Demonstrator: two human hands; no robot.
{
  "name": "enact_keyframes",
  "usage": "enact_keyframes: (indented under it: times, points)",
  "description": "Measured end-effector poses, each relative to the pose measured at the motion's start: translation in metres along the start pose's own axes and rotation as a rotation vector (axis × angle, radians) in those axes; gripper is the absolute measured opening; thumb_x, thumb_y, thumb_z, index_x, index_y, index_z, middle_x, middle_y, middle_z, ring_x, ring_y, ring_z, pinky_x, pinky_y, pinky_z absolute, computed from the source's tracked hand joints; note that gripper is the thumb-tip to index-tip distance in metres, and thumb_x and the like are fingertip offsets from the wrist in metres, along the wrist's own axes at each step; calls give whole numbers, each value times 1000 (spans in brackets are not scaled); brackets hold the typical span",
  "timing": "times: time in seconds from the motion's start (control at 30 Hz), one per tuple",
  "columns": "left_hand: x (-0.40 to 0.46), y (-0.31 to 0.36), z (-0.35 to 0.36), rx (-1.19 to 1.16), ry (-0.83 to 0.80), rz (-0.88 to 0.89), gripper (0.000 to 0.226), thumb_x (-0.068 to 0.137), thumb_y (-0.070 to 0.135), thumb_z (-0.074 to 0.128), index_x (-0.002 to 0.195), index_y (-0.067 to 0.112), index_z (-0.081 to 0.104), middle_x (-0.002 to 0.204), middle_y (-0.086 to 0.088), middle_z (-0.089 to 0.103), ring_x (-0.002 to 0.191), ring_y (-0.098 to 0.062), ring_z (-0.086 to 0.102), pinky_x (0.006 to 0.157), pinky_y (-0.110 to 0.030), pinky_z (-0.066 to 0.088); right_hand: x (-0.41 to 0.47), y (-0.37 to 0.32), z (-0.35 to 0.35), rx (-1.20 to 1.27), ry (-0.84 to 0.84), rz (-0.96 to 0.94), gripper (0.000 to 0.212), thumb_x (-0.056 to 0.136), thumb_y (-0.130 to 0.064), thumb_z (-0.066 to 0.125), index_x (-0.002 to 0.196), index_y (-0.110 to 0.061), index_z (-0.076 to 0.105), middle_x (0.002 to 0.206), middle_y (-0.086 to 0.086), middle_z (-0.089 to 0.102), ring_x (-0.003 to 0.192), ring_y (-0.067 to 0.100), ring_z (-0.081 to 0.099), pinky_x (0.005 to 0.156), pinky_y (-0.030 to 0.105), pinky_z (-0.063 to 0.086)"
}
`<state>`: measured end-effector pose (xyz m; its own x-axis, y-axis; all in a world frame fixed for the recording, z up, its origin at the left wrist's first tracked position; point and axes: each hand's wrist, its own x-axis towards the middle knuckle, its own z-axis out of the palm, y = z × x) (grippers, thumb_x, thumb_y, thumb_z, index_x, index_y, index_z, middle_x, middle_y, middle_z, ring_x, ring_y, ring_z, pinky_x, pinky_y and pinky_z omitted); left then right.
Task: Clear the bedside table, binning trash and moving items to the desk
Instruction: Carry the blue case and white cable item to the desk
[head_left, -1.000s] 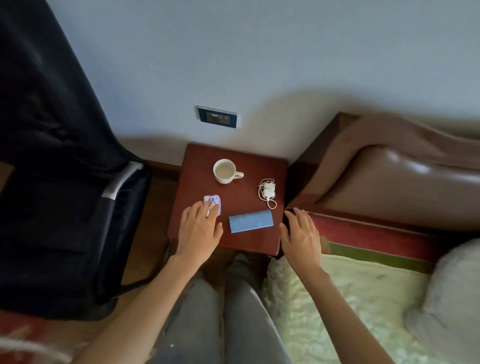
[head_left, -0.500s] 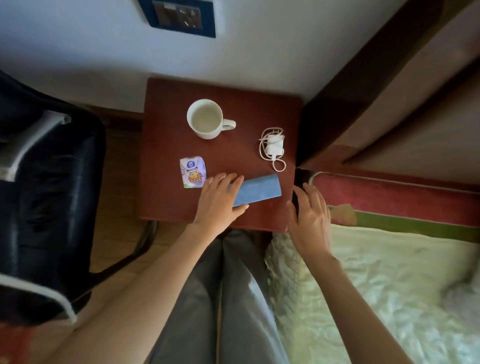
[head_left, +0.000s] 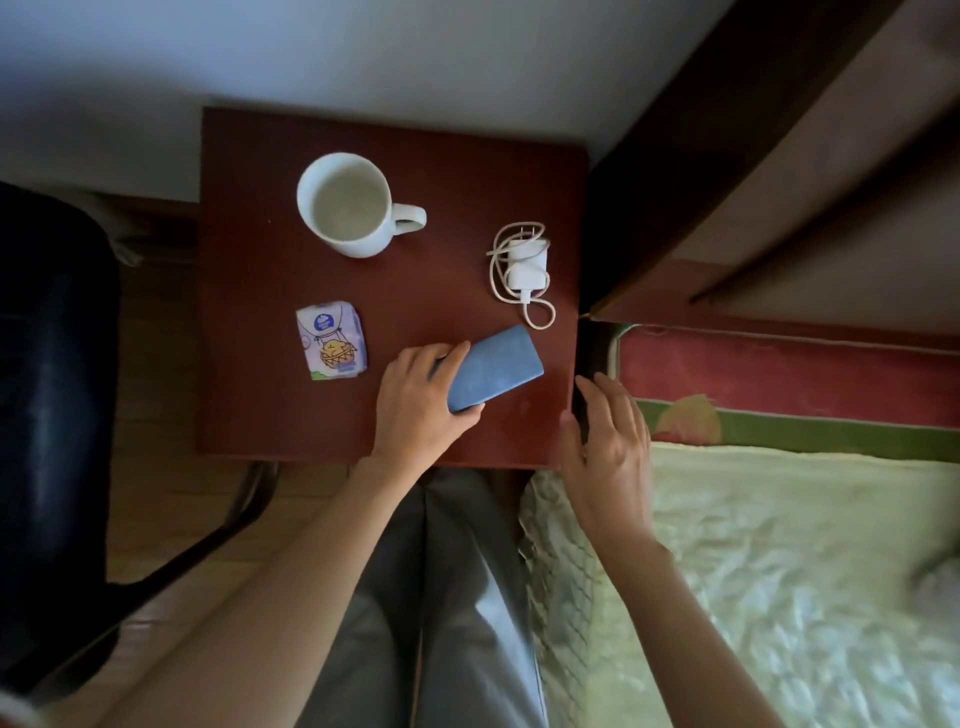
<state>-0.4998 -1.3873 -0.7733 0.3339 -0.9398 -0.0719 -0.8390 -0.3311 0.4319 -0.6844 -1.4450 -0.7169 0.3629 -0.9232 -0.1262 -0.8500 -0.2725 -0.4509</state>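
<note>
A: The left hand (head_left: 421, 402) grasps the flat blue rectangular case (head_left: 493, 374) at the front of the dark red wooden worktop (head_left: 249, 291); the right hand (head_left: 608, 431) is relaxed, holding nothing, at the worktop's right edge.

B: So the step is lifting the case?

A: I think yes. Next it must go to the desk. The white ceramic mug (head_left: 345, 202), white charger with coiled cable (head_left: 524, 265) and small printed packet (head_left: 332, 340) wait.

Both forearms are bare, with no sleeve down to the left hand (head_left: 421, 410) or the right hand (head_left: 605, 441); the legs wear grey trousers (head_left: 447, 597) with a pressed crease
</note>
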Motion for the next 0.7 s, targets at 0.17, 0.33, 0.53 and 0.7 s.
enact_keyframes:
  times: [0.17,0.33,0.53,0.7]
  points:
    - [-4,-1,-31,-95,78,-153,65,61,36,81,119,12,60,106,-6,64,95,-26,57,79,-38,49,25,-18,-7,95,41,-75,34,92,-17,48,121,-3,58,121,12,61,111,26,56,94,33,44]
    - [-7,-10,-67,-156,120,-300,67,61,36,83,120,13,58,109,-5,64,100,-24,56,80,-35,48,60,-43,7,101,20,-166,31,90,-15,50,117,-4,59,119,10,62,107,29,57,89,34,48]
    - [-5,-16,-82,-187,109,-349,70,62,39,83,121,15,55,113,-3,62,103,-22,53,78,-32,45,116,-54,38,-25,65,-163,49,82,-25,60,126,-2,54,133,23,50,128,40,43,101,50,43]
    - [-3,-13,-81,-216,145,-353,68,61,38,83,121,16,56,111,-2,62,102,-22,54,80,-34,47,142,-51,55,-81,-138,-60,79,79,-32,73,144,-9,35,151,20,30,142,34,24,111,45,30]
